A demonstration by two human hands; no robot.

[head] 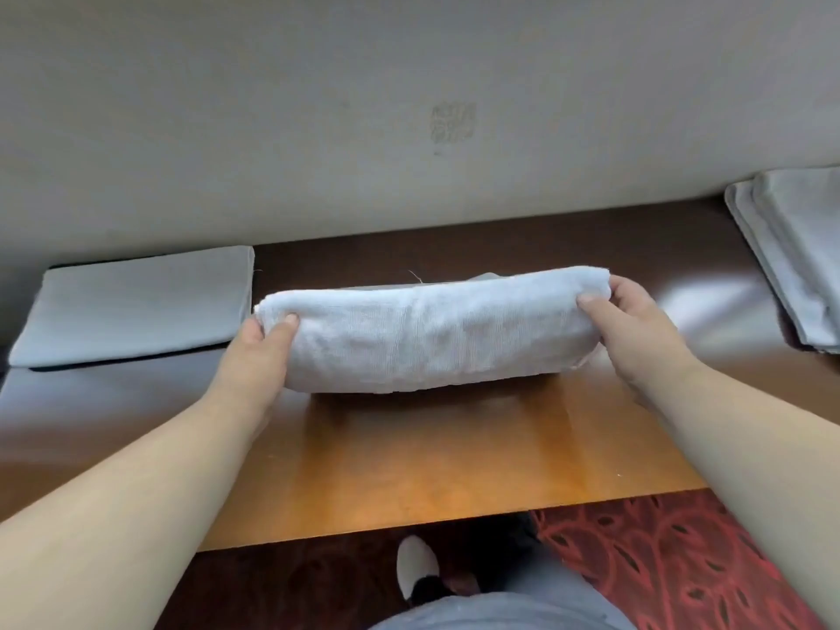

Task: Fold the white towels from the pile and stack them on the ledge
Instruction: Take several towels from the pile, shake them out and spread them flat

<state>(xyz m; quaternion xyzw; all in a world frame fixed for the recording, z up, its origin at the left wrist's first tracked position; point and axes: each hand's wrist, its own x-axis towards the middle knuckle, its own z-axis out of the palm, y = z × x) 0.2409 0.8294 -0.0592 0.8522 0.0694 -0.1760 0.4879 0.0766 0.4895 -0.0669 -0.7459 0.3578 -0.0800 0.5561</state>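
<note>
Above the glossy brown wooden ledge (409, 456), I'm gripping a folded fluffy white towel (427, 329).
My left hand (259, 347) and right hand (636, 325) are clamping its ends; flat grey folded cloths (136, 302) are lying left of it, placing remains.

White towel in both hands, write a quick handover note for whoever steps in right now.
Left hand grips the left end of the folded white terry towel; right hand grips the right end.
The towel is held just above the glossy brown wooden ledge.
Done: flat folded grey-white cloth lies at left; stack of folded grey-white cloths at right edge.
Left: set this towel down. The unfolded pile is out of view.
</note>
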